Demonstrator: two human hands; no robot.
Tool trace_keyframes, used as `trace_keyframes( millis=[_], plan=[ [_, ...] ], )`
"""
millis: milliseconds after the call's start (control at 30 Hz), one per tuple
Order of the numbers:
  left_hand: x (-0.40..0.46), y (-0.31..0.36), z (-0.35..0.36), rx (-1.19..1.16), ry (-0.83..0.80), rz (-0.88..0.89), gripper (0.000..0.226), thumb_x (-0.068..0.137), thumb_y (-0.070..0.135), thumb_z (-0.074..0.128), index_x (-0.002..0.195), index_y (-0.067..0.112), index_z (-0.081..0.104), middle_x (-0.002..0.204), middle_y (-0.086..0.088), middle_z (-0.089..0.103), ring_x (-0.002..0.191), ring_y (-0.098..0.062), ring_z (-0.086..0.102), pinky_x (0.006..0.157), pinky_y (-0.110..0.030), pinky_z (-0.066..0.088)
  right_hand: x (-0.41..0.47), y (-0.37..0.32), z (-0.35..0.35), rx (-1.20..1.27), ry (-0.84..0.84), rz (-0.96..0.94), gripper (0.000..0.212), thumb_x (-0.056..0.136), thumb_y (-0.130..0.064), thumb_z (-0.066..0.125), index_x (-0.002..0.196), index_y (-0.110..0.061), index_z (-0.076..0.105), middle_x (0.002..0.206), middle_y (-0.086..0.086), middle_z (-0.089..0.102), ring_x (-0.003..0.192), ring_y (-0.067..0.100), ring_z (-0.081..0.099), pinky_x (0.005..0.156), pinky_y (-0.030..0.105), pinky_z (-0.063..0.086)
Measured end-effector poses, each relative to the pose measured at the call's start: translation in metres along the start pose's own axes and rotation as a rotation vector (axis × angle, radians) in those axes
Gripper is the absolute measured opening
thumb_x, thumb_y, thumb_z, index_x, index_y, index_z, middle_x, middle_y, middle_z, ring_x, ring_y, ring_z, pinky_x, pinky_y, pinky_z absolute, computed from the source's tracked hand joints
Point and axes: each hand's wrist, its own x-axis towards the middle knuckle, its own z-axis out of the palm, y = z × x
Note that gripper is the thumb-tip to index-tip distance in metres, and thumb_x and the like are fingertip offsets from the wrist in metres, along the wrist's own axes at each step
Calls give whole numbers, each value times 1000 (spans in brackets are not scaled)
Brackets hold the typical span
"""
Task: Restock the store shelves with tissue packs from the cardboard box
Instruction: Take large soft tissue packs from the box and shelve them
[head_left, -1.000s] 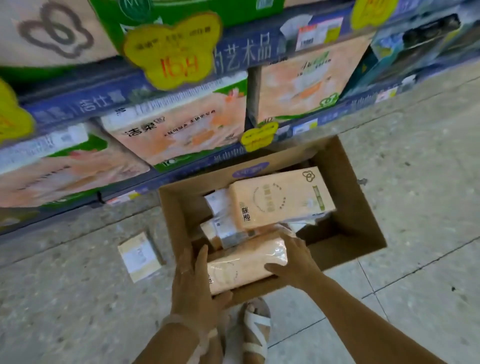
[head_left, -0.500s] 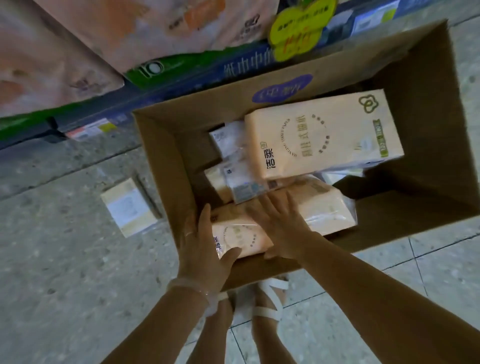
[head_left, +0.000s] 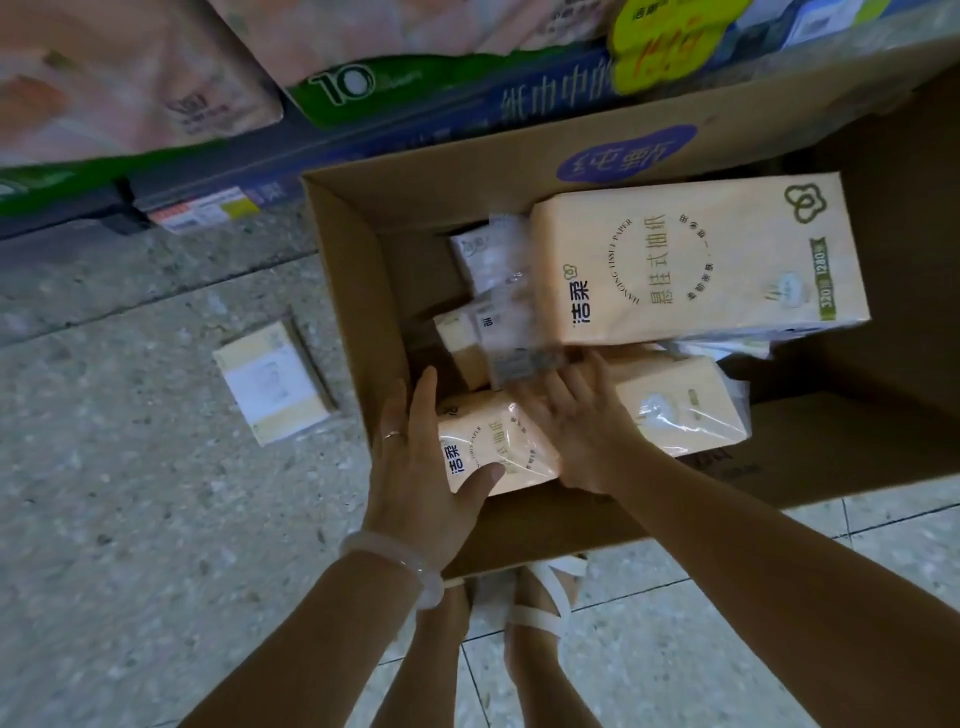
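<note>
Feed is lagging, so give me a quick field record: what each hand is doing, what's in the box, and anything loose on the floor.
left hand: grips the left end of the near tissue pack, thumb on top
right hand: laid across the same pack, fingers spread and fairly straight
cardboard box: open, on the floor by the shelf
top pack in box: large tissue pack lying flat over smaller packs
floor: one small tissue pack left of the box

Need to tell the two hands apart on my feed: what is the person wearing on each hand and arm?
Left hand: a thin ring on one finger and a pale, translucent bead bracelet at the wrist. Right hand: nothing worn. Both forearms are bare, no sleeves or gloves.
</note>
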Motion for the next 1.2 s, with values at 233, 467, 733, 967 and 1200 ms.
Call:
trace_keyframes(
  millis=[233,467,733,967,1200],
  plan=[
    [-14,-2,2,43,-36,8,98,76,31,73,147,27,6,154,-7,10,138,-27,21,111,-39,28,-5,-10,-12,18,50,24,106,59,-28,81,147,-21,23,125,17,47,109,34,48,88,49,45],
    [-27,32,-24,62,17,36,100,78,34,71,147,32,-2,156,-2,-4,143,-28,5,115,-44,23,-37,17,-88,143,19,34,100,70,-28,75,144,-24,8,140,12,29,125,31,36,99,48,38],
    [-65,111,-102,-81,177,203,104,71,32,78,140,44,2,154,-13,13,141,-34,16,114,-53,21,-108,43,-201,168,242,128,98,70,-33,75,145,-23,13,134,13,34,118,34,42,96,52,42],
    [-149,181,-181,-160,360,307,106,69,37,78,148,20,9,156,-6,0,144,-19,-1,115,-37,14,-209,55,-316,229,215,135,104,61,-36,82,139,-27,15,129,10,37,122,32,40,95,51,43],
    [-272,208,-273,-179,596,436,103,53,76,48,135,40,-3,156,1,-1,141,-6,-10,114,-37,7,-333,28,-428,341,268,63,109,62,-37,81,144,-25,8,128,10,34,122,33,38,97,45,41]
  ],
)
